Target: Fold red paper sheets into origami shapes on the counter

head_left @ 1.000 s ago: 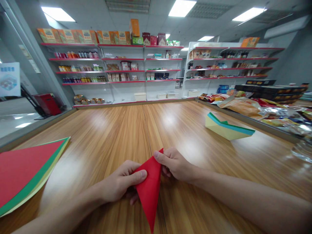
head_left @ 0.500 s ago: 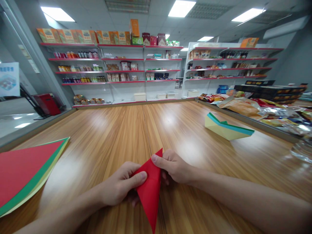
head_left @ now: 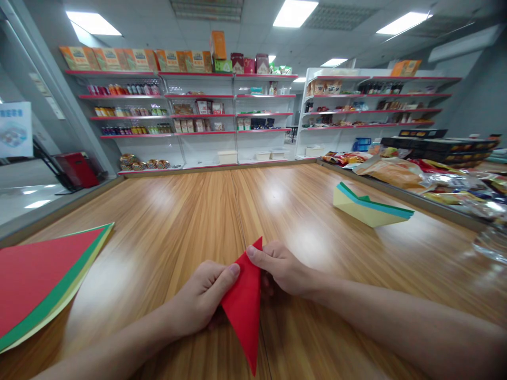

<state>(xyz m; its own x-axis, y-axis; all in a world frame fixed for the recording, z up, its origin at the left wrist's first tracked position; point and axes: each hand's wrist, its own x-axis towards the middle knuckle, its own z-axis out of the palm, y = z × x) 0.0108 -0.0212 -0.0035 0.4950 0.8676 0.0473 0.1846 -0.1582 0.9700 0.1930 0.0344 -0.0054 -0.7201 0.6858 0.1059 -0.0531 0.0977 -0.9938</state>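
A folded red paper triangle [head_left: 245, 303] stands just above the wooden table [head_left: 166, 221], its long point aimed toward me. My left hand [head_left: 204, 295] pinches its left corner between thumb and fingers. My right hand [head_left: 283, 269] pinches the upper tip, thumb on the front face. Both hands are closed on the paper.
A stack of coloured sheets, red on top [head_left: 43, 274], lies at the left edge. Folded paper pieces in yellow, green and blue [head_left: 368, 208] rest at the right. Snack packets [head_left: 415, 177] crowd a counter beyond. Store shelves [head_left: 190, 113] line the back wall.
The red paper has shifted slightly up and away from me. My left thumb has slid higher along its left edge. My right hand keeps its pinch at the tip.
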